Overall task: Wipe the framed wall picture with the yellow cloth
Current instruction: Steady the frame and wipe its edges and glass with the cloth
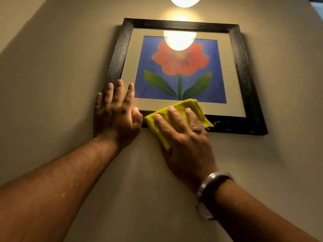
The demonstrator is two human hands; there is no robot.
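A person's right hand (183, 131) presses a folded yellow cloth (176, 112) flat against the lower edge of a framed wall picture (181, 67), the fingers (174, 116) spread apart over the fabric rather than gripping it. The cloth covers part of the black frame's bottom rail and the cream mat just left of centre, its near corner hanging down onto the beige wall (52, 84). The left hand (116, 110) lies open on the frame's lower left corner, fingers apart and pointing up, thumb touching the bottom rail. The print shows a red flower with green leaves on a blue ground. A lit wall lamp (185, 0) glows above the frame, mirrored in the glass. A ring (197, 130) and a metal bangle (212, 182) mark the right hand and wrist.
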